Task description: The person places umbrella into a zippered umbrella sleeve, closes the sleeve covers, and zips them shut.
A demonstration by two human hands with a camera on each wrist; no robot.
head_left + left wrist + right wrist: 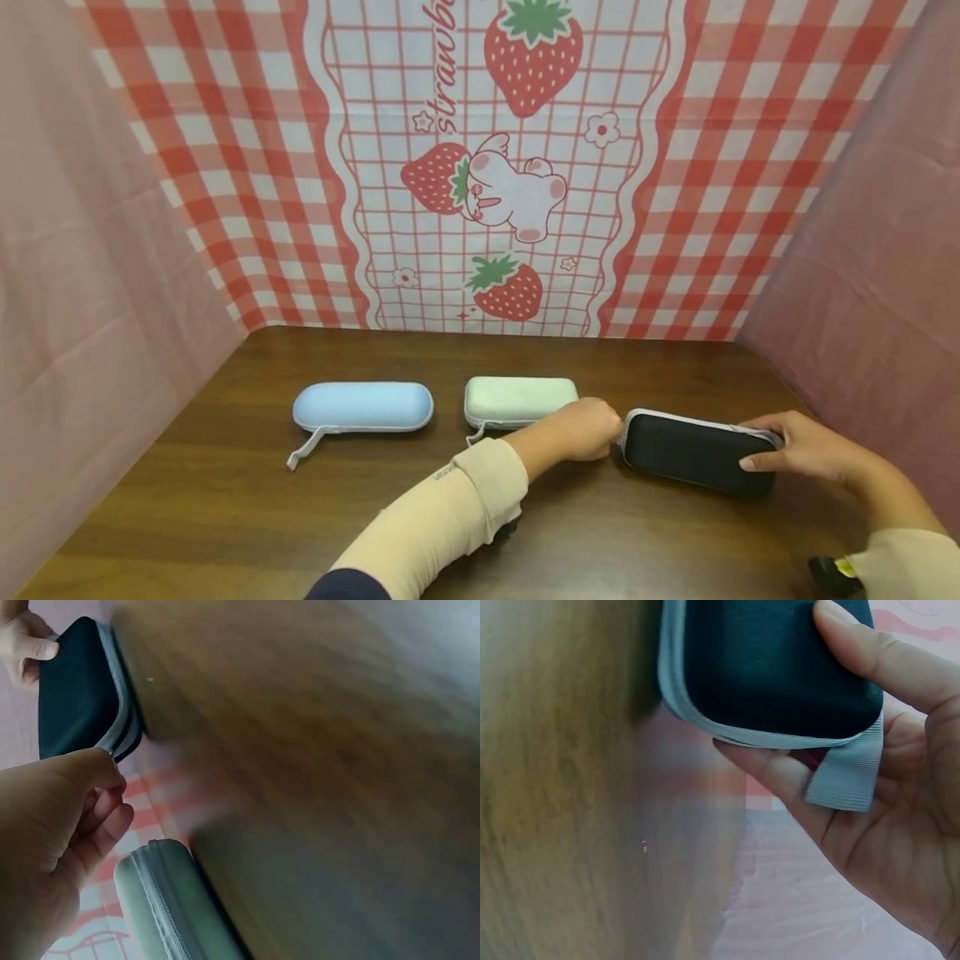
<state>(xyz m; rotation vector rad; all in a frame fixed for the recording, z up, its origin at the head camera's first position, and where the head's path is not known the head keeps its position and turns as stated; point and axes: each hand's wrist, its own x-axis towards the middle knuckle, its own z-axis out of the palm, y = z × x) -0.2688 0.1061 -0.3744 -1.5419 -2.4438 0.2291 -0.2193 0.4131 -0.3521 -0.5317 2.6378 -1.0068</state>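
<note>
A black zip case (693, 452) with a light grey zipper edge stands tilted on the right part of the table. My right hand (813, 448) grips its right end, thumb on the black face and fingers behind; a grey fabric loop (847, 771) hangs beside the palm in the right wrist view. At the opposite end, my left hand (588, 429) pinches the zipper pull at the case's corner between thumb and forefinger. The pull itself is mostly hidden by the fingertips. Behind the left wrist lies a pale green zip case (517, 398), partly covered by that hand.
A light blue zip case (363, 407) with a grey strap lies farther left on the brown wooden table (225, 508). A red-and-white strawberry cloth (480, 275) hangs at the back, and pink cloth (885, 217) covers both sides.
</note>
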